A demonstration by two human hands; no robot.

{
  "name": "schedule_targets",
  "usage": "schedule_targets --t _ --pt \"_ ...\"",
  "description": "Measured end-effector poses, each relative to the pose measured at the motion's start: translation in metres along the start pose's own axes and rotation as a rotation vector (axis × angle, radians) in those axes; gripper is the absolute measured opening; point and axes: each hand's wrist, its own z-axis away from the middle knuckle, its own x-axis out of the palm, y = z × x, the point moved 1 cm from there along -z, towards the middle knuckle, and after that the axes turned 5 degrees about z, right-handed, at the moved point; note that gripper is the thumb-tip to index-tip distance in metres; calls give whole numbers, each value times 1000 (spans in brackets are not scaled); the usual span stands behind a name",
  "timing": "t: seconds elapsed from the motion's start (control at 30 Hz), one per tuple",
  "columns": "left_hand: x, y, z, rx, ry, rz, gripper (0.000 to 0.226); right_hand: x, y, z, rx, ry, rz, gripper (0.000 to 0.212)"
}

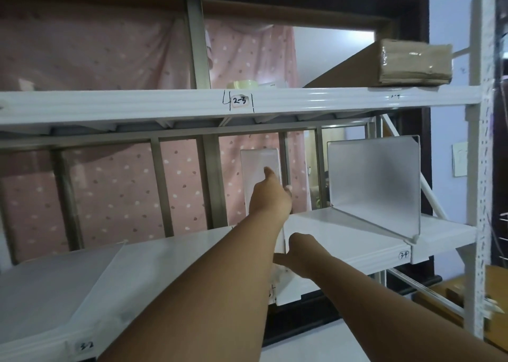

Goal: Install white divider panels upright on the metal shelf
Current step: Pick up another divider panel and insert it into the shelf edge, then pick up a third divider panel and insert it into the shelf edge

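Note:
A white divider panel (259,169) stands upright near the middle of the white metal shelf (343,235). My left hand (270,194) grips its upper back part, thumb on the near face and fingers wrapped behind. My right hand (298,253) holds the same panel's lower front end at the shelf's front lip. A second white divider panel (376,180) stands upright on the shelf to the right, apart from both hands. A further white panel (63,284) lies flat on the shelf's left part.
The upper shelf (192,103) runs just above, carrying a brown wrapped box (415,60) at the right and a pale bowl (243,84). A white perforated upright post (481,153) bounds the right side. Pink dotted curtain and window bars sit behind.

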Motion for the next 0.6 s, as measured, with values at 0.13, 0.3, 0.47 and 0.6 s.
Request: schedule_targets --t 0.13,0.3,0.47,0.6 --pt "-34 -9 -3 -61 -84 3 67 -37 -12 12 -7 -29 133 46" --pt "-82 -34 5 -130 -99 -51 59 -47 -47 23 -42 -183 396 23" --pt "-126 -80 30 -179 -127 -129 36 -39 -95 30 -124 -196 514 14" --pt "-166 -139 46 -253 -119 -215 31 -16 -129 31 -194 -144 455 31"
